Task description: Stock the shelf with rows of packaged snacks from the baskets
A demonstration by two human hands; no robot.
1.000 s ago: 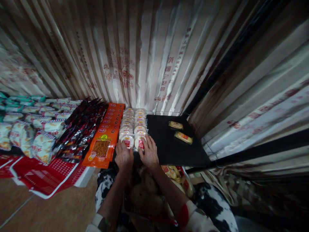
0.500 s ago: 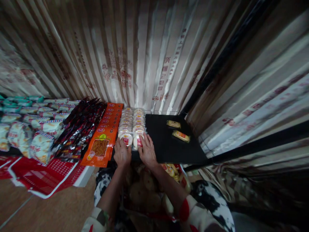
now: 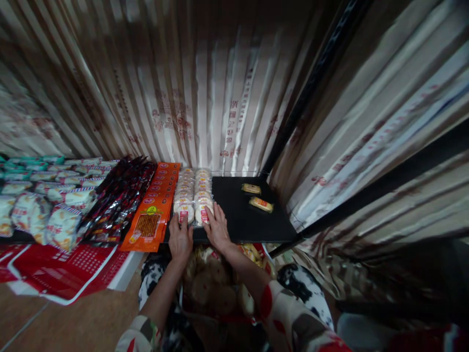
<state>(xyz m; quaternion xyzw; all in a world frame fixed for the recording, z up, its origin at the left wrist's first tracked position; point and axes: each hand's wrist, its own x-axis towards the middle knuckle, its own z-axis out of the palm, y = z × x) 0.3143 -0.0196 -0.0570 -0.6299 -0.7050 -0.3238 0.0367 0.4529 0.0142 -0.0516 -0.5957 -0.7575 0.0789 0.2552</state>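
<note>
Two rows of round, pale snacks in clear wrappers lie on the black shelf (image 3: 238, 225). My left hand (image 3: 181, 240) rests its fingertips on the front packet of the left row (image 3: 183, 208), fingers stretched and apart. At the front of the right row (image 3: 203, 208), my right hand (image 3: 219, 229) touches the end packet and its outer side, fingers also extended. Neither hand is closed around a packet. The palms and wrists lie over the shelf's front edge.
Left of the rows lie orange snack packs (image 3: 148, 222), dark shiny packets (image 3: 122, 205) and white packets (image 3: 63, 226). Two small yellow packets (image 3: 261, 204) sit on the right. Below is a container of round snacks (image 3: 216, 283); a red basket (image 3: 66, 271) stands lower left.
The view has shifted, so the shelf appears slightly farther left. Both hands stay at the front of the two rows; my right fingers lie a little more along the outer side.
</note>
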